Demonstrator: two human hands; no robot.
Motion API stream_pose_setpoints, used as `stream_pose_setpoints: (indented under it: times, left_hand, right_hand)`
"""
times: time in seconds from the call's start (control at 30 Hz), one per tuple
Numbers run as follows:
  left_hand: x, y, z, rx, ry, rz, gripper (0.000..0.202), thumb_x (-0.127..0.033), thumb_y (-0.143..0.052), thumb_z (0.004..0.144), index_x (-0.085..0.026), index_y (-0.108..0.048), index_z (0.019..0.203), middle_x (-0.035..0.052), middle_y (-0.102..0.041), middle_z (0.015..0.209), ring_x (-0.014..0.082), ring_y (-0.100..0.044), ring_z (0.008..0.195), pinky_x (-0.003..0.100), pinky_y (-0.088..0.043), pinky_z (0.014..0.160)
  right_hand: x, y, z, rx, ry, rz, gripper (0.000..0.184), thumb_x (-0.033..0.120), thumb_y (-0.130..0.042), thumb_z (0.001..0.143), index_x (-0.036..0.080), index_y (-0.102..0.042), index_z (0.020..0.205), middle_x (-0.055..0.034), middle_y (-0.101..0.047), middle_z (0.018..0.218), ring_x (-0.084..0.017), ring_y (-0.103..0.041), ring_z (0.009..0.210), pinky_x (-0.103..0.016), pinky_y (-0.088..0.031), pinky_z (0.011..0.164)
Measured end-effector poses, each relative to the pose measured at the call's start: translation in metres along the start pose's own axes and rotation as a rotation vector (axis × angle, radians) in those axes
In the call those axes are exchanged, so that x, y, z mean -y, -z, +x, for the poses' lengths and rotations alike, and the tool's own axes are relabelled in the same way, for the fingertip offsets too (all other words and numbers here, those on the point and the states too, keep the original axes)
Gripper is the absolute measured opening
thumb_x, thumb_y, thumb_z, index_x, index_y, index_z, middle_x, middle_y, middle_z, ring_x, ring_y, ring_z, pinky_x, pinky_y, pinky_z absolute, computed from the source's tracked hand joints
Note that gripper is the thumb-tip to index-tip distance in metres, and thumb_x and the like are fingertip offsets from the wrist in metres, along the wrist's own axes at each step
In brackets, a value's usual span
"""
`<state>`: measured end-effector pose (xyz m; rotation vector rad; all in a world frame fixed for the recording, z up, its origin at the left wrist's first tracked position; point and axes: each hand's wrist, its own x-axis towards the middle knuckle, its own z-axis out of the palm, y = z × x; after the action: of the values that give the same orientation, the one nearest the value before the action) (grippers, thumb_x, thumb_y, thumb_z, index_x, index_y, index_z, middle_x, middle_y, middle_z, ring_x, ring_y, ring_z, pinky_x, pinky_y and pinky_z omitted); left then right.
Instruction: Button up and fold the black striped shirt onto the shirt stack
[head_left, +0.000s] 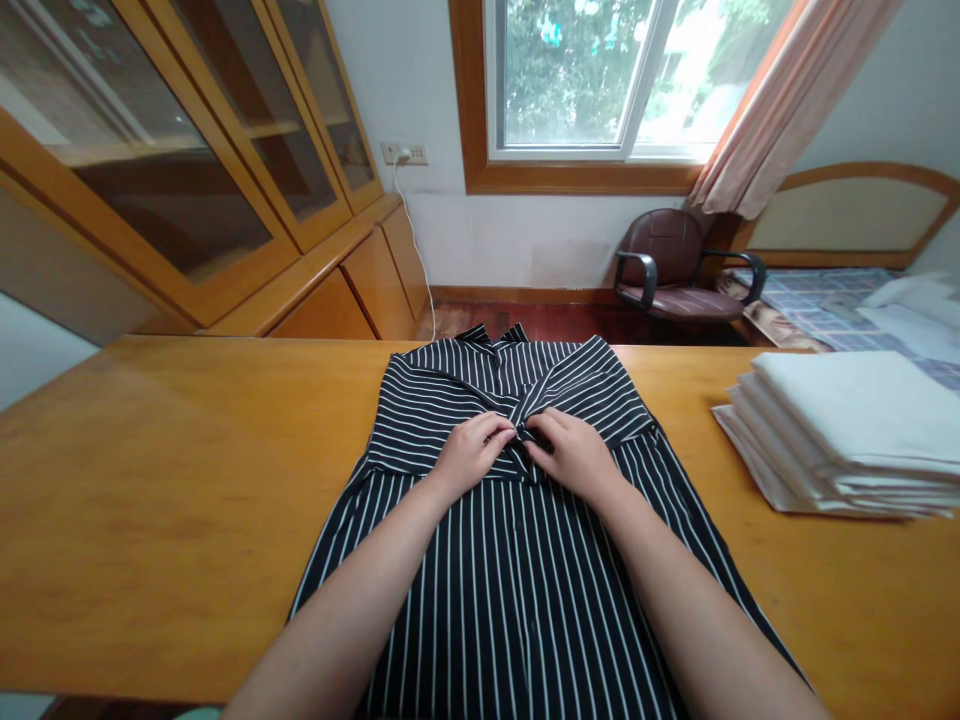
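Note:
A black garment with white stripes (510,570), which looks like a dress, lies spread on the wooden table (187,480). Its top end reaches the table's far edge, and its lower part runs toward me. At the chest the fabric gathers into a twisted knot. My left hand (474,448) pinches the cloth on the left side of that knot. From the right, the curled fingers of my right hand (574,450) grip the same gathered fabric. The fingertips of both hands nearly meet, hiding part of the knot.
A stack of folded white sheets or bags (862,430) sits at the table's right. Beyond the table stand a brown armchair (671,265), a bed (840,290) and a window with a pink curtain (795,110). A glass-door cabinet (247,220) lines the left wall.

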<state>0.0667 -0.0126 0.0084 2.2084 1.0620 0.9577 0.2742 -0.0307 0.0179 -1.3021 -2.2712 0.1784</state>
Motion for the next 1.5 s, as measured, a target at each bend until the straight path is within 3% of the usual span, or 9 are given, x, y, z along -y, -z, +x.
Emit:
stream_pose_setpoints:
  times: [0.23, 0.43, 0.63, 0.83, 1.5]
  left_hand:
    - [0.0015, -0.001, -0.0002, -0.004, 0.043, -0.026, 0.017, -0.023, -0.049, 0.099, -0.02, -0.063, 0.09, 0.0017, -0.064, 0.084, 0.0165, -0.062, 0.08, 0.028, -0.048, 0.074]
    - [0.0034, -0.0016, -0.0009, -0.019, 0.075, -0.048, 0.018, -0.023, -0.046, 0.099, -0.02, -0.062, 0.089, 0.0002, -0.058, 0.08, 0.014, -0.058, 0.067, 0.028, -0.046, 0.069]
    - [0.0037, -0.0028, -0.0008, -0.043, 0.077, -0.014, 0.018, -0.02, -0.046, 0.098, -0.02, -0.061, 0.088, 0.0014, -0.059, 0.081, 0.0159, -0.059, 0.073, 0.027, -0.047, 0.07]
    - [0.0065, -0.0042, -0.0017, -0.046, 0.087, -0.015, 0.017, -0.019, -0.047, 0.098, -0.02, -0.062, 0.088, -0.0001, -0.059, 0.082, 0.0131, -0.057, 0.066, 0.027, -0.047, 0.068]
    - [0.0062, -0.0042, -0.0019, -0.047, 0.057, 0.061, 0.018, -0.017, -0.047, 0.097, -0.021, -0.062, 0.089, 0.0018, -0.063, 0.086, 0.0169, -0.062, 0.081, 0.028, -0.047, 0.072]
  right_hand:
    - [-0.0045, -0.0033, 0.0004, -0.033, 0.132, 0.003, 0.011, 0.019, -0.058, 0.095, 0.02, -0.068, 0.099, -0.0048, -0.066, 0.089, -0.018, -0.061, 0.079, -0.028, -0.045, 0.071]
    - [-0.0046, -0.0024, 0.0, -0.018, 0.147, 0.04, 0.015, 0.02, -0.055, 0.097, 0.021, -0.069, 0.1, -0.0064, -0.067, 0.093, -0.018, -0.062, 0.083, -0.028, -0.046, 0.074]
    - [-0.0034, -0.003, -0.0013, -0.008, 0.151, 0.049, 0.016, 0.022, -0.054, 0.098, 0.021, -0.07, 0.101, -0.0057, -0.067, 0.09, -0.017, -0.061, 0.08, -0.027, -0.046, 0.071]
    - [-0.0043, -0.0037, -0.0011, -0.016, 0.181, 0.062, 0.019, 0.023, -0.052, 0.099, 0.02, -0.071, 0.1, -0.0054, -0.065, 0.087, -0.017, -0.059, 0.077, -0.028, -0.044, 0.07]
    - [-0.0026, -0.0021, -0.0002, -0.05, 0.224, 0.144, 0.023, 0.026, -0.051, 0.1, 0.021, -0.074, 0.1, -0.0038, -0.062, 0.078, -0.015, -0.058, 0.07, -0.026, -0.044, 0.064]
